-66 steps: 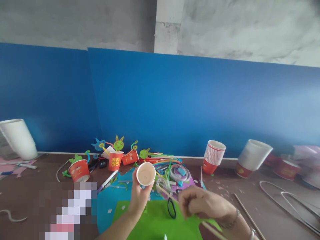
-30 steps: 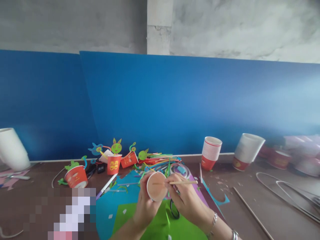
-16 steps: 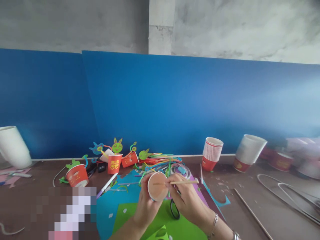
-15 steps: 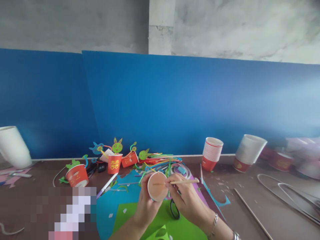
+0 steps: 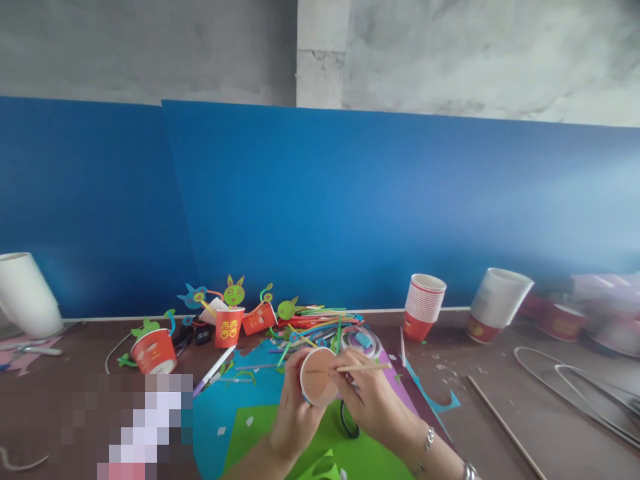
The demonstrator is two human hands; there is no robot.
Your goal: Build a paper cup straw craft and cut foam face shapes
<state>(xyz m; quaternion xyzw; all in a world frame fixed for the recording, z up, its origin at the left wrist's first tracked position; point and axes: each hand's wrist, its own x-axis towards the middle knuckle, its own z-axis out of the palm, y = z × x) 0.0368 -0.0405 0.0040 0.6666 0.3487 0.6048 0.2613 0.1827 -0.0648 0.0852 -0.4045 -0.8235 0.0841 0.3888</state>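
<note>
A paper cup (image 5: 319, 387) is tilted so that one round end faces me. My left hand (image 5: 295, 415) is wrapped around its side. My right hand (image 5: 367, 390) pinches a thin wooden stick (image 5: 371, 367) that looks like a chopstick. Its tip end lies across the round end of the cup, and its thicker end points right. Whether the tip pierces the cup or only touches it, I cannot tell. Below the hands, green paper (image 5: 255, 427) lies over blue paper (image 5: 207, 417). A black scissor handle (image 5: 349, 421) shows between my wrists.
Red cups with paper figures, such as a green rabbit (image 5: 234, 293), stand at the back left. Colourful straws (image 5: 320, 319) are heaped behind the hands. Stacked paper cups (image 5: 424, 307) stand at right, near a long wooden stick (image 5: 505, 427) and a cable (image 5: 565, 373).
The cup has shifted slightly right and turned a little in my left hand. My right hand still pinches the stick, which has moved slightly left and tilted.
</note>
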